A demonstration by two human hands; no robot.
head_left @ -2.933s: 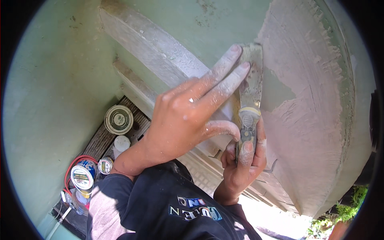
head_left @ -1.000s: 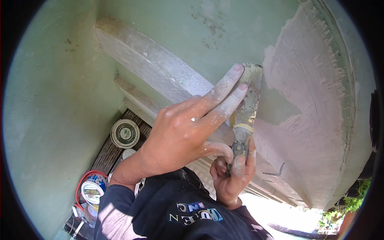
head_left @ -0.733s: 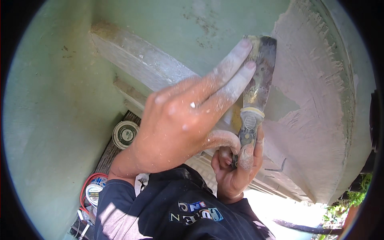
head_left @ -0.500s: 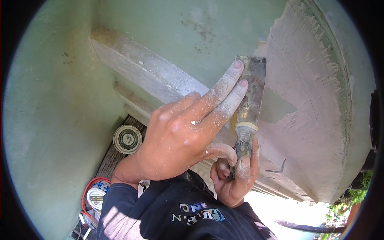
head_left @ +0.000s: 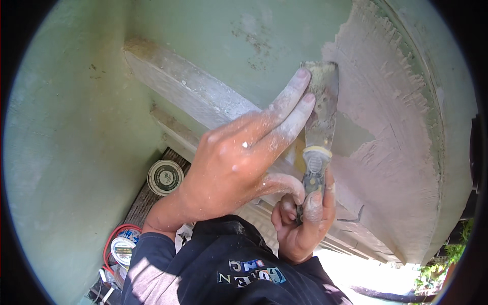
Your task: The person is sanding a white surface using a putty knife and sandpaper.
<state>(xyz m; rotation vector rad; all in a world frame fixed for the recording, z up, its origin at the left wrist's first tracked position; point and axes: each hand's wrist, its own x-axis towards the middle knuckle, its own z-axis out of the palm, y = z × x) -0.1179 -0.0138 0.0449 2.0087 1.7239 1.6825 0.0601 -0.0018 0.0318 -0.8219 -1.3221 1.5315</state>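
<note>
A putty knife (head_left: 322, 119) with a worn, smeared metal blade and a dark handle lies against the pale green surface, its blade end pointing up. My right hand (head_left: 307, 229) is closed round the handle from below. My left hand (head_left: 239, 152), dusted white, has its index and middle fingers stretched along the left side of the blade. The left thumb bends down to the handle near the right fingers; the other left fingers are mostly hidden. Right of the blade spreads a broad patch of pinkish filler (head_left: 396, 117) with ragged edges, leaving a bare green spot inside it.
A whitish ledge (head_left: 193, 89) runs diagonally behind my left hand. On a weathered board (head_left: 140, 206) stands a round lidded tub (head_left: 165, 177). Lower left are a white-lidded container (head_left: 122, 251) and a red hose or cable (head_left: 108, 249). A bent metal rod (head_left: 356, 216) juts out right of my right hand.
Both hands and the putty knife have shifted slightly upward, the blade end now higher against the filler's left edge. The grip looks the same. The view has shifted a little.
</note>
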